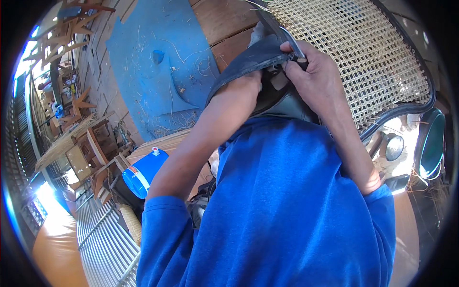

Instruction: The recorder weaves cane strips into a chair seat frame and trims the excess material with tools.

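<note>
The woven cane panel [354,52] fills one o'clock, the dark zippered bag [246,61] twelve. The right hand [313,69] pinches the bag's rim; the left hand [251,86] is inside, grip hidden. Should that pinch slip, the zipper [267,63] could scrape the wrist.

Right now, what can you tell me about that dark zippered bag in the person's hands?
The dark bag looks like soft fabric, with a zipper along its curved edge. It gapes open, its flap slanting up to the right, just beyond the blue shirt. The left hand reaches into its opening, mostly hidden; the right hand pinches its edge. What it contains is unclear.
</note>
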A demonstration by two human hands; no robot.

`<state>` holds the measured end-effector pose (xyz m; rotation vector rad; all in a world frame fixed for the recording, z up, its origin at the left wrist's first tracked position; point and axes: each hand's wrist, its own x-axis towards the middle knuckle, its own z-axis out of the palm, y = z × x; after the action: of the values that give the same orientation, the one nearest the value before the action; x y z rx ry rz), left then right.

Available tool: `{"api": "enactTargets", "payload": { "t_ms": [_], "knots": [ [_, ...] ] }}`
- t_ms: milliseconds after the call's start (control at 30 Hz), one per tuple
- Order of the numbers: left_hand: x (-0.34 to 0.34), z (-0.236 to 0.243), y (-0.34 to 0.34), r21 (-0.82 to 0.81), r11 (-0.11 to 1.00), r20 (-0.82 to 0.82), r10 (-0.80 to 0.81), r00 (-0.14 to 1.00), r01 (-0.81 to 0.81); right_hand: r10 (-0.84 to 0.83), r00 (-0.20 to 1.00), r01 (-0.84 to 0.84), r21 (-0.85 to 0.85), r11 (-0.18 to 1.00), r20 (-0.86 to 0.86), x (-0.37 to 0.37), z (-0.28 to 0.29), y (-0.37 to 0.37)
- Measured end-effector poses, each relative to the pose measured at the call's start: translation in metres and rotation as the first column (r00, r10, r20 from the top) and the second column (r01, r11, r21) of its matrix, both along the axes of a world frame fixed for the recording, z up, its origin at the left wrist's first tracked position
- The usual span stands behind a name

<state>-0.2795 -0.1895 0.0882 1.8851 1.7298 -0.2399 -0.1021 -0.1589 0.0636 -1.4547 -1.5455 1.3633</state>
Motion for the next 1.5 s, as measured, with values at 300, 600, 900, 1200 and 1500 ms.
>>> {"api": "enactTargets", "payload": {
  "t_ms": [300,600,900,1200,1500],
  "knots": [
    [-0.023,0.070,-0.035,0.352,0.852,0.379,0.251,0.891,-0.389,0.026,1.000,-0.025,-0.102,0.994,0.016,0.008,-0.001,0.011],
    [-0.081,0.064,-0.021,0.276,0.607,0.526,0.554,0.645,-0.746,0.024,1.000,-0.024,-0.081,0.996,-0.009,0.008,-0.007,0.020],
    [-0.073,0.068,-0.015,-0.167,0.965,-0.125,0.184,0.975,-0.204,0.046,0.992,-0.041,-0.049,0.998,0.113,0.004,-0.003,0.031],
    [-0.054,0.057,0.001,-0.048,0.997,-0.414,-0.069,0.908,0.054,0.076,0.993,-0.079,0.031,0.996,0.092,0.005,-0.011,0.028],
    [-0.026,0.057,0.014,-0.195,0.978,-0.531,-0.169,0.830,0.074,0.082,0.992,-0.089,0.068,0.994,0.091,0.003,0.001,0.025]
  ]
}}
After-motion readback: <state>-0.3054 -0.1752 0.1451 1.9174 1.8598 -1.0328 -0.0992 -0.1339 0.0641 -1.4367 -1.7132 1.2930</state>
